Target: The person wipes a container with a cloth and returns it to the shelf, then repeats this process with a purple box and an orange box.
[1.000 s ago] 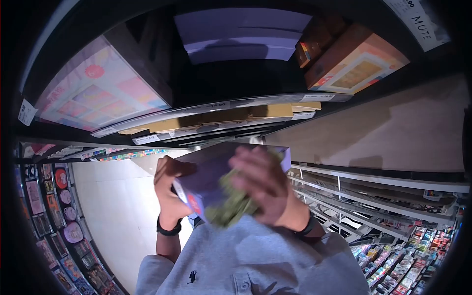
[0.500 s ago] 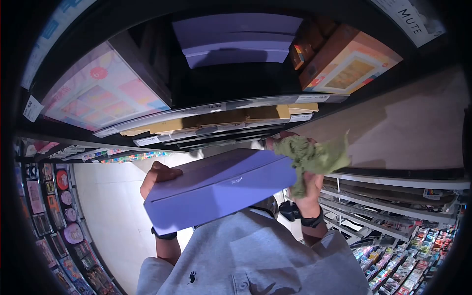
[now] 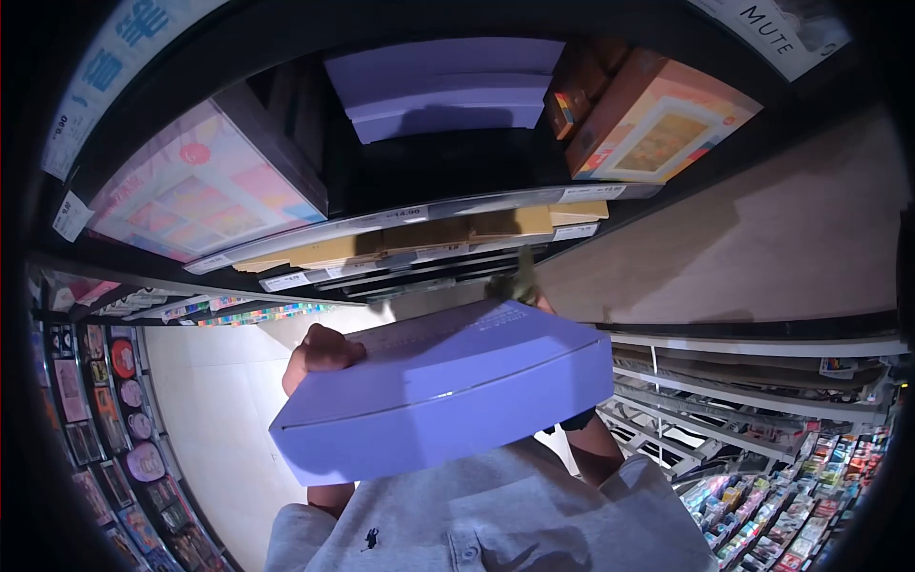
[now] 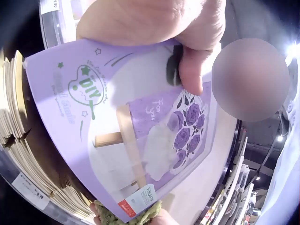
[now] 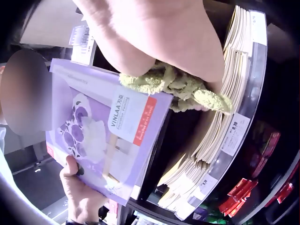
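A purple painting-kit box (image 3: 448,377) is held up in front of the grey shirt. Its picture side, with purple roses and a white label, shows in the left wrist view. My left hand (image 3: 322,353) grips the box's left end, with the thumb (image 4: 191,70) lying over the picture side. In the right wrist view my right hand (image 5: 168,37) holds a crumpled green cloth (image 5: 178,89) against the box's edge beside the label. From the head, the box hides most of that hand, and the cloth shows past the far edge.
Ahead, a dark shelf bears stacked purple boxes (image 3: 448,95), a pink box (image 3: 205,186) on the left and an orange box (image 3: 667,124) on the right. Below are yellowish packets (image 3: 419,238) behind price tags. Goods racks (image 3: 791,486) stand at right, hanging goods (image 3: 124,419) at left.
The box has turned, bringing its plain side and long edge upward. My right hand with the cloth went from across the box to its right end, then to the far edge.
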Motion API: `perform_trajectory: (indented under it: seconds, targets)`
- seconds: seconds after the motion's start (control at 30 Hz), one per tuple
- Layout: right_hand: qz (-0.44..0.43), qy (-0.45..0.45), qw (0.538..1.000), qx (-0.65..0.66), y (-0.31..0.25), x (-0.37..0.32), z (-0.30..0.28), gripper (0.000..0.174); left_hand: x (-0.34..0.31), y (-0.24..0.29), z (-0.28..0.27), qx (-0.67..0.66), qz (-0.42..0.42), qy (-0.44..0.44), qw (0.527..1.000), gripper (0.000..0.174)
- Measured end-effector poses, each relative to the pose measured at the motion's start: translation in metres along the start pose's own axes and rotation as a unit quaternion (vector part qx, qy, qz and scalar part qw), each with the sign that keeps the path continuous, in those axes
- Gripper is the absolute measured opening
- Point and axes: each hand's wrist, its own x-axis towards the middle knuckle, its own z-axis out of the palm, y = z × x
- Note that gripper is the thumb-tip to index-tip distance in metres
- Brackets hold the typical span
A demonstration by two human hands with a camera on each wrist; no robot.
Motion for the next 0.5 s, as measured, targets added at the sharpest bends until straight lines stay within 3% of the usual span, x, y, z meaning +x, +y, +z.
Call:
perform_trajectory:
  seconds: [0.07,0.1,0.17,0.23,0.37,0.43,0.5]
  targets:
    - [0.030,0.003,1.000,-0.002,-0.003,0.003,-0.003,0.044,-0.003,-0.008,-0.003,-0.052,-0.002,0.010,0.999,0.017]
    - [0.026,0.003,1.000,-0.003,-0.011,0.000,-0.004,0.044,-0.008,-0.017,-0.012,-0.039,-0.045,-0.023,0.998,0.017]
    - [-0.088,0.049,0.983,-0.153,-0.037,-0.010,-0.002,0.033,-0.004,-0.021,-0.011,-0.029,-0.086,-0.052,0.995,0.018]
    - [-0.101,0.052,0.978,-0.173,-0.032,-0.033,-0.022,0.033,0.010,-0.009,0.002,-0.097,0.133,-0.042,0.985,0.015]
    - [-0.145,0.073,0.956,-0.245,0.007,-0.150,-0.086,0.034,0.025,0.014,0.009,-0.067,0.165,-0.031,0.984,0.015]
    - [-0.173,0.084,0.940,-0.283,0.012,-0.149,-0.089,0.035,0.035,0.015,0.001,-0.007,0.232,-0.124,0.965,0.024]
    - [-0.196,0.093,0.923,-0.317,0.011,-0.124,-0.071,0.036,0.036,0.008,0.014,0.024,0.237,-0.068,0.969,0.028]
